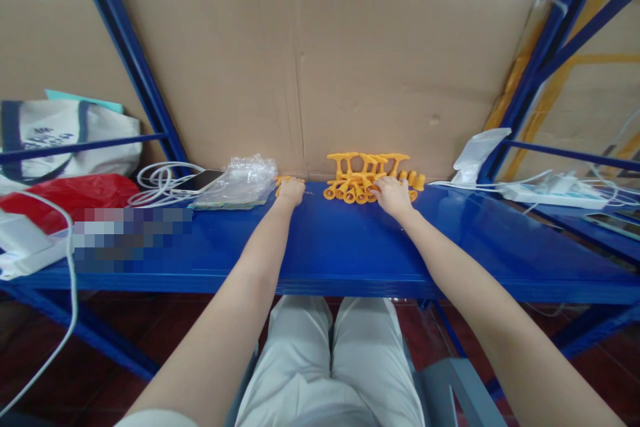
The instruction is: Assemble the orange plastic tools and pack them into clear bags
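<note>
Right grip point(393, 195): fingers curled over the orange stack point(357, 180), touching it; whether they close on a piece, I cannot tell.
Left grip point(291, 191): at the small orange parts point(281, 181), fingertips partly hidden; its closure is unclear.
Stack's place: mostly left of the right grip, apart from and right of the left grip.
Long axis: sideways along the tabletop point(340, 240).
Nearer hand: right.

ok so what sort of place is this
Probably a makeshift workstation in a workshop or storage area: a blue metal shelf serves as the work surface, a cardboard sheet backs it, and many similar orange-yellow pieces are grouped there.
</note>
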A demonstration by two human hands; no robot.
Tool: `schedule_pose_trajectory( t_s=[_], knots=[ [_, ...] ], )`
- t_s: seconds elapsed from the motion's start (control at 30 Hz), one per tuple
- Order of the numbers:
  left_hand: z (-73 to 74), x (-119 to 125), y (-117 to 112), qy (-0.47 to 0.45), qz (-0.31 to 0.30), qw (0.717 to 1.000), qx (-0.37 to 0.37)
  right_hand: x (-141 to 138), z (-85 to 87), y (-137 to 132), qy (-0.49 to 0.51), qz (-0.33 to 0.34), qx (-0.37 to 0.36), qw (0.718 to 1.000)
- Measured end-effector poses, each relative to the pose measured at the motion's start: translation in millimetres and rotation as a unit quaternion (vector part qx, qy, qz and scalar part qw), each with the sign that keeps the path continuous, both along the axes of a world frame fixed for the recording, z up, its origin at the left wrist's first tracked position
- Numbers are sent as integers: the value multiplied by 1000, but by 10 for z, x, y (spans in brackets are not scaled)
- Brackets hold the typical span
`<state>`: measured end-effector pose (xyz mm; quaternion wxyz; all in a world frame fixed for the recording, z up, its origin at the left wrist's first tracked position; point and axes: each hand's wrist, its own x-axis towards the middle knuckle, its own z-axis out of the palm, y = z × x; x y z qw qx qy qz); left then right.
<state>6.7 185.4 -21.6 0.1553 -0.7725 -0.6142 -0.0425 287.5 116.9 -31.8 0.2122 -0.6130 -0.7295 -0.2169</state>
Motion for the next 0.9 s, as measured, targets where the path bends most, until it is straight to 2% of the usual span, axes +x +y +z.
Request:
schedule_pose_trajectory(
  t_s=[0.1, 0.3, 0.5, 0.6, 0.77, 0.9],
  knots=[
    [67, 44, -57, -32, 3, 999, 43, -23, 10, -15, 10, -9, -15, 1000],
    [177, 273, -238, -182, -15, 978, 101, -33, 14, -26, 15, -10, -17, 1000],
    [21, 403, -358, -286, -21, 956, 67, -31, 7, -25, 17, -9, -19, 1000],
    [-70, 380, -367, -281, -39, 958, 51, -29, 8, -24, 19, -6, -16, 1000],
    [-109, 358, -401, -231, -147, 962, -16, -17, 16, -38, 25, -12, -26, 999],
    [-107, 389, -445, -219, -204, 952, -66, -8, 23, -52, 31, -4, -27, 999]
  ],
)
